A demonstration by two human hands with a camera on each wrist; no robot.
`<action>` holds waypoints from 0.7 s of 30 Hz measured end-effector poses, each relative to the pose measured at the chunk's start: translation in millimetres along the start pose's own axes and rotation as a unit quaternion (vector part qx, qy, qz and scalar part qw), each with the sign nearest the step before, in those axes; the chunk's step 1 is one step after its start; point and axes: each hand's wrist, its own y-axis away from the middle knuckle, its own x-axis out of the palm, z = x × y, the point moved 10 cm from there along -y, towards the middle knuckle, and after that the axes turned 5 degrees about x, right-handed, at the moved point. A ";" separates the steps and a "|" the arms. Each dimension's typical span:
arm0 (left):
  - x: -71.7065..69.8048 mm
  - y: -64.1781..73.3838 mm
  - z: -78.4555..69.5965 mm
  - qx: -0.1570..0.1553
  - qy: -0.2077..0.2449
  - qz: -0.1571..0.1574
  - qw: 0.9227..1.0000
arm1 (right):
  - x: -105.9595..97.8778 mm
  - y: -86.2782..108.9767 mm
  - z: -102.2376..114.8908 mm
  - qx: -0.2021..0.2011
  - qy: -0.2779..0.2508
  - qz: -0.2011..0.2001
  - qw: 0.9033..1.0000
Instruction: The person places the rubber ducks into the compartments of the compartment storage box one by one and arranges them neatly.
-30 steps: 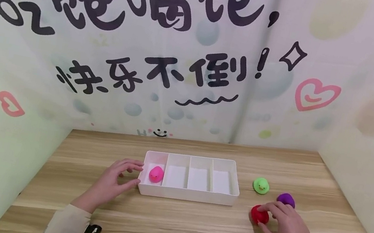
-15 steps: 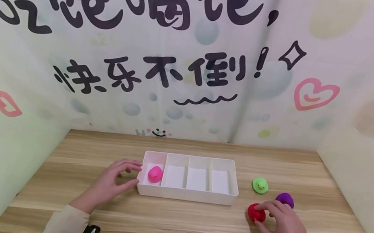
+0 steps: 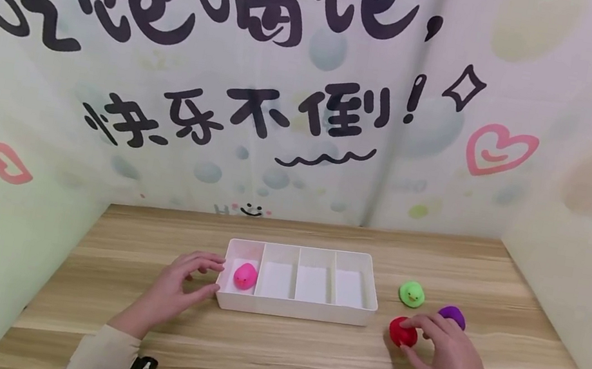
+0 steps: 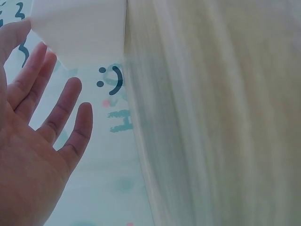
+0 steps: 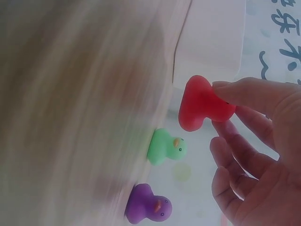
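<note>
In the head view my left hand [image 3: 174, 285] touches the left end of a white divided box [image 3: 295, 309] with thumb and fingertips. The left wrist view shows that hand's fingers [image 4: 59, 110] fairly straight against the box's end wall. A pink toy duck [image 3: 245, 276] sits in the leftmost compartment. To the right of the box, my right hand [image 3: 451, 361] pinches a red toy duck [image 5: 197, 103] between thumb and fingers, held off the table. Just beyond that hand stand a green duck [image 5: 164, 147] and a purple duck [image 5: 146, 205], the purple one partly hidden in the head view.
The wood-grain table [image 3: 289, 366] is bounded by a printed back wall [image 3: 318, 195] and by side panels at left and right. Thin dividers split the box into several compartments. A black strap piece [image 3: 143, 368] shows at my left sleeve.
My right hand has shifted slightly left toward the box, carrying the red duck with it. The left hand keeps its place at the box's end.
</note>
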 end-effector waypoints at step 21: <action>-0.8 0.5 -0.6 -0.001 -0.007 0.004 1.000 | -8.9 -6.6 4.7 -0.001 -0.011 -0.022 1.000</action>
